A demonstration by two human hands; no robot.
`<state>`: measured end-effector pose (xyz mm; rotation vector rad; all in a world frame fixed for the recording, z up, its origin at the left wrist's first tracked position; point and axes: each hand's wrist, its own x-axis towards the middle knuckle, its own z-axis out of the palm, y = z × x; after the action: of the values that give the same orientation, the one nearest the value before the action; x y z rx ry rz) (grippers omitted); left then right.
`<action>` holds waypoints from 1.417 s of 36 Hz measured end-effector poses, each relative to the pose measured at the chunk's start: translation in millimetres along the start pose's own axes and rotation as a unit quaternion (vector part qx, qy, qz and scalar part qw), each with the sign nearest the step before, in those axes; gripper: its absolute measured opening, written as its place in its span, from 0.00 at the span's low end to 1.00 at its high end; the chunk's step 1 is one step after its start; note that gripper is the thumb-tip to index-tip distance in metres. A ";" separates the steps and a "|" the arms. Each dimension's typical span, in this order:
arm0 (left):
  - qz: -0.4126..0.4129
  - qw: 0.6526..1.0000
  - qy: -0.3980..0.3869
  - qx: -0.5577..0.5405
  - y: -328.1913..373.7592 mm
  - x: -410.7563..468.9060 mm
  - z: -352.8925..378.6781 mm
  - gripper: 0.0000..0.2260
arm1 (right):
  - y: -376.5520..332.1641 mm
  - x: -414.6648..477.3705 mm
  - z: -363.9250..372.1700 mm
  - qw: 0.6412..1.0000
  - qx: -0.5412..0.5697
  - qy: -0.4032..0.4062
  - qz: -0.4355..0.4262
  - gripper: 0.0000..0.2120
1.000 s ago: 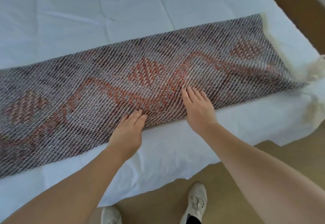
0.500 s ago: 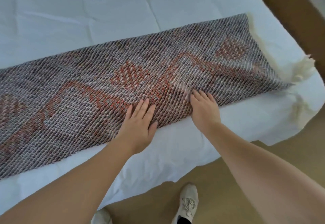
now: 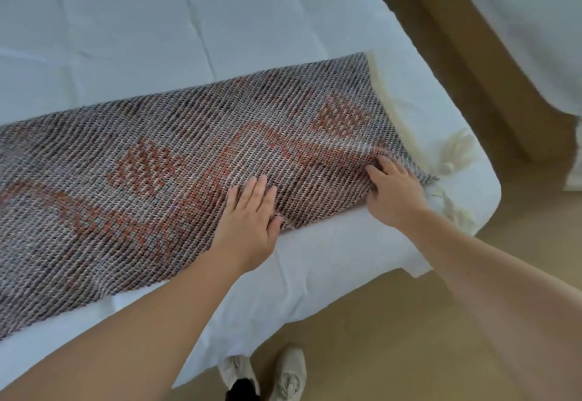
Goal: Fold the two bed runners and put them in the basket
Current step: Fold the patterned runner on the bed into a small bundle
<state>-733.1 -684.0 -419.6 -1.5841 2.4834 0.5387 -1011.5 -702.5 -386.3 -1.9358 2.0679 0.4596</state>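
Note:
A grey woven bed runner (image 3: 163, 161) with orange diamond and zigzag patterns lies stretched across the foot of a white bed (image 3: 157, 22). Its right end carries a cream fringe with tassels (image 3: 453, 151). My left hand (image 3: 250, 214) rests flat on the runner's near edge, fingers together and extended. Further right, my right hand (image 3: 392, 192) presses on the runner close to its right corner, fingers curled against the weave, bunching it slightly. No second runner and no basket are in view.
The bed's right corner (image 3: 485, 199) drops to a tan floor (image 3: 393, 337). A second white-covered bed (image 3: 519, 22) stands at the upper right across a narrow aisle. My white shoes (image 3: 283, 372) are by the bed's near edge.
Both hands have slid to the right along the runner's near edge, the right hand reaching almost to the fringed corner. The view has shifted right too, showing the other bed.

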 end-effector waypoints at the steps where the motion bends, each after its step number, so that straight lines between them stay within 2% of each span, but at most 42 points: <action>1: 0.005 1.000 -0.006 0.004 2.3 3.4 -1.1 0.35 | 4.7 2.5 -2.1 1.000 -0.008 -0.010 -0.008 0.27; 5: 0.013 0.999 -0.028 0.016 6.5 13.3 -2.7 0.30 | 16.2 11.8 -11.5 0.998 0.059 0.006 0.003 0.24; 7: 0.020 0.998 -0.044 0.029 11.4 16.3 -4.1 0.31 | 23.1 21.0 -14.2 0.993 0.105 0.035 0.036 0.22; 10: 0.027 0.997 -0.057 0.045 19.7 23.2 -0.9 0.31 | 34.3 39.9 -15.9 0.980 0.158 0.068 0.098 0.13; 15: 0.032 0.998 -0.039 0.045 38.0 48.6 4.2 0.30 | 54.4 72.8 -24.3 0.976 0.146 0.052 0.156 0.12; 20: -0.021 0.999 -0.026 0.038 69.3 69.8 6.9 0.30 | 80.2 104.8 -27.0 0.964 0.207 0.037 0.164 0.10; 23: -0.049 0.997 -0.036 0.036 87.5 76.0 8.9 0.29 | 89.3 110.6 -22.5 0.962 0.234 0.032 0.139 0.06; 29: -0.093 0.995 -0.039 0.028 135.6 97.2 5.9 0.29 | 134.0 122.4 -21.8 0.972 0.217 0.034 0.085 0.06; 31: -0.089 0.995 -0.038 0.021 151.9 103.4 5.0 0.28 | 149.3 126.0 -25.3 0.976 0.205 0.011 0.078 0.05; 34: -0.076 0.997 -0.028 0.002 176.3 113.2 3.1 0.27 | 157.1 127.6 -31.6 0.983 0.180 -0.042 0.022 0.06; 37: -0.060 0.998 -0.008 -0.021 202.9 125.8 0.7 0.27 | 156.7 133.3 -41.9 0.983 0.174 -0.032 -0.049 0.07; 39: -0.037 0.999 -0.017 -0.029 220.7 134.9 -2.2 0.27 | 155.3 138.4 -48.0 0.982 0.172 -0.019 -0.074 0.14; 42: -0.028 0.998 0.003 -0.052 245.5 146.3 -7.3 0.25 | 151.6 146.4 -53.8 0.982 0.161 -0.006 -0.103 0.15; 44: -0.055 0.995 0.045 -0.074 261.6 152.2 -10.5 0.21 | 147.8 152.1 -56.9 0.980 0.158 -0.008 -0.120 0.16; 46: -0.103 0.990 0.047 -0.089 274.5 159.3 -11.1 0.18 | 145.5 160.7 -61.2 0.976 0.175 -0.017 -0.126 0.20; 51: -0.233 0.967 -0.017 -0.104 297.3 183.2 -9.5 0.26 | 136.2 201.0 -72.0 0.965 0.207 -0.018 -0.159 0.30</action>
<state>-1078.9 -730.0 -402.6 -2.1261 1.9729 0.7544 -1160.0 -907.4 -395.9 -1.9245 1.6212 -0.0109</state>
